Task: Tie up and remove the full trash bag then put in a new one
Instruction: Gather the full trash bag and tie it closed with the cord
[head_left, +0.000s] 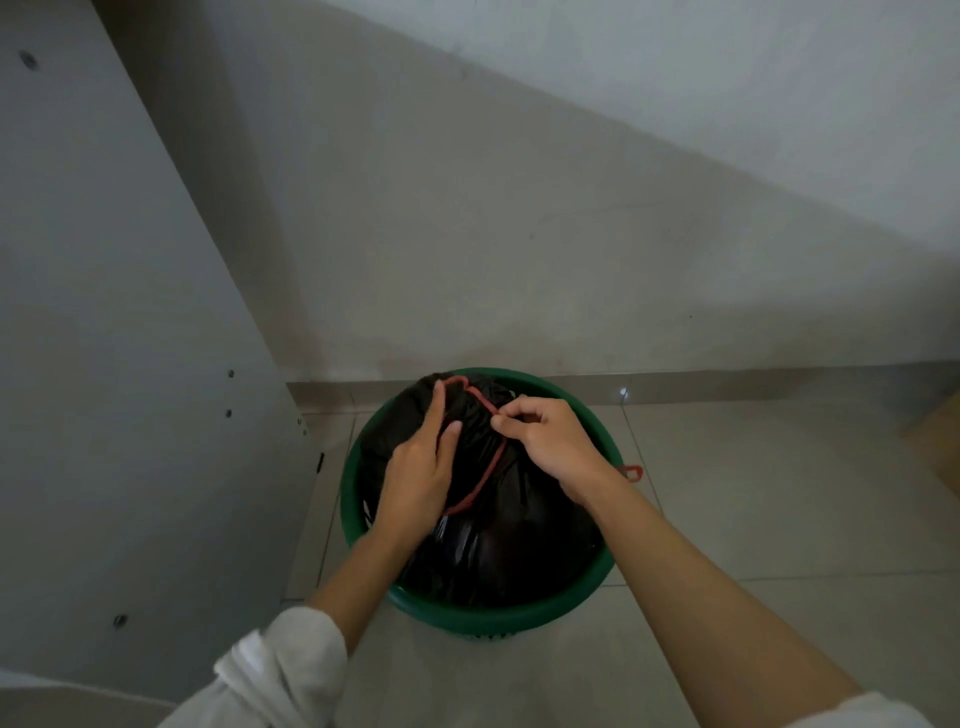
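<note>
Green bin (470, 616) standing on tiled floor (753, 519), just beside the skirting at the foot of the wall (519, 208). Round, upright, open at top; rim intact all round where visible.

Black trash bag (493, 551) seated inside the bin, filling it and bulging above the rim. Plastic gathered toward a neck at the far side of the bin's mouth. Glossy folds on the near side.

Red drawstring (485, 470) running in a loop over the top of the bag, from the gathered neck down the middle toward the near side of the bin. Second red loop (632, 472) showing at the bin's right rim, partly hidden behind the right wrist; attachment not discernible.

Left hand (418, 475) over the left half of the bin's mouth, palm down on the bag. Grip spread in part: index finger extended up along the far end of the drawstring, thumb resting against the gathered plastic. Whether the finger is hooked under the string cannot be told.

Right hand (550, 441) over the far right part of the bin's mouth. Grip pressed together, fingertips and thumb pinching the drawstring at the neck of the bag.

White sleeves pushed up on both forearms, near side of the bin.

Grey panel (130, 364) with screw heads standing left of the bin.
</note>
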